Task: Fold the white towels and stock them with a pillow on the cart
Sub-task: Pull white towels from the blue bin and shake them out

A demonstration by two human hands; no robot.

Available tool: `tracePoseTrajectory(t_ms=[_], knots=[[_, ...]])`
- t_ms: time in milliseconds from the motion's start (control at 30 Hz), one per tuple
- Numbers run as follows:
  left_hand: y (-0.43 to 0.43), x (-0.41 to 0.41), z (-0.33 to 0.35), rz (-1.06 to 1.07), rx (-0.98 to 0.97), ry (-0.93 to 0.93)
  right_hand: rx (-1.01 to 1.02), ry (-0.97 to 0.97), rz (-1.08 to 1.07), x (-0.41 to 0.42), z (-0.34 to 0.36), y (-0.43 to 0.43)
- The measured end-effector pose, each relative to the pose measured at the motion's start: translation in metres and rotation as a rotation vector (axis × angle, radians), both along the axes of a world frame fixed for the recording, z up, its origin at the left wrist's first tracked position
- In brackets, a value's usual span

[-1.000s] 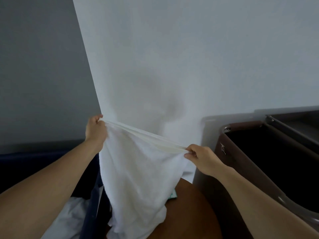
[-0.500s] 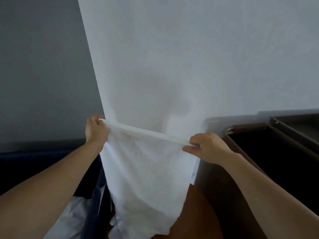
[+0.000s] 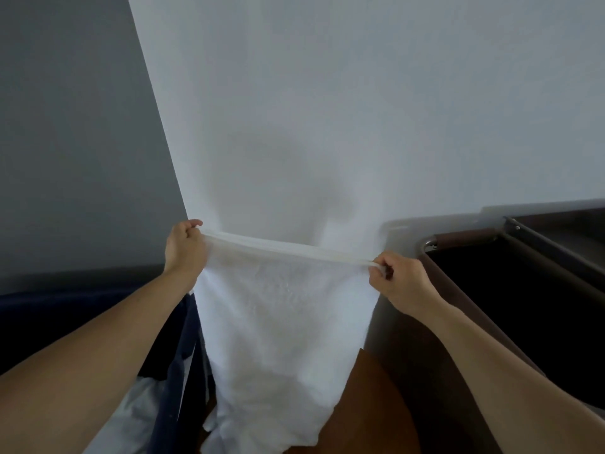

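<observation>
The white towel point(image 3: 281, 329) hung in the air in front of a pale wall point(image 3: 327, 109), stretched by its top hem between the two hands. The left hand point(image 3: 185, 249) had its grip closed on the hem's left corner, fingers curled over the edge; the right hand point(image 3: 397, 278) pinched the right corner between thumb and fingers. The hem ran nearly taut, sloping a little down toward the right. Below it the cloth narrowed and its ragged lower end dangled over a brown rounded surface point(image 3: 376, 407), possibly a counter, though too little of it showed to be sure.

The main risk, as I judged it, lay in that uneven lower end: with the bottom corners bunched rather than hanging square, any fold made from this hold would likely come out crooked and need redoing. The right grip looked the slighter of the two, a fingertip pinch on a thick hem, so a sharp shake to straighten the cloth could pull that corner free and drop the towel. The tail also hung just beside a dark blue fabric bin point(image 3: 176, 371) holding other white linen point(image 3: 137, 417); it could drag into the bin or snag on its edge as the towel swung.

To the right stood a dark brown cart point(image 3: 458, 244) with a deep, dark opening, apart from the towel. No folded towel or pillow could be seen in it, so the stocking seemed not yet under way
</observation>
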State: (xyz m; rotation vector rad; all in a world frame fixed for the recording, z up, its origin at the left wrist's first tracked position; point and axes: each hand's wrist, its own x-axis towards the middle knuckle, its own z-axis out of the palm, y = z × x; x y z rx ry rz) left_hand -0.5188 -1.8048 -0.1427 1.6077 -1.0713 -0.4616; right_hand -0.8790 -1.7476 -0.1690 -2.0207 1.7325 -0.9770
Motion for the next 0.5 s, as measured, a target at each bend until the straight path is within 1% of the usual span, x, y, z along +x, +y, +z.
tracePoseTrajectory(t_ms=[67,100,167,200,267,333,400,467,500], knots=[[0.005,-0.002,-0.001,-0.020,-0.005,0.070,-0.001,-0.103,-0.077,0.001,0.000,0.001],[0.008,-0.002,-0.002,-0.031,-0.009,0.106,-0.009,-0.131,-0.107,0.002,0.000,0.001],[0.014,0.001,-0.004,-0.089,-0.008,0.153,0.011,-0.142,-0.101,0.004,0.001,-0.001],[0.018,0.003,-0.003,-0.122,0.003,0.175,0.047,-0.110,-0.079,0.005,0.003,-0.001],[0.024,0.007,-0.005,-0.180,0.035,0.176,0.147,0.088,-0.023,0.003,0.005,-0.004],[0.033,0.009,-0.005,-0.289,0.130,0.091,0.238,0.300,0.025,-0.001,0.008,-0.005],[0.042,0.011,-0.006,-0.415,0.230,-0.059,0.269,0.418,0.022,-0.005,0.012,-0.003],[0.051,0.010,-0.001,-0.486,0.298,-0.187,0.217,0.499,-0.040,-0.006,0.019,0.000],[0.053,0.007,0.007,-0.476,0.296,-0.248,0.163,0.506,-0.078,-0.008,0.026,0.000]])
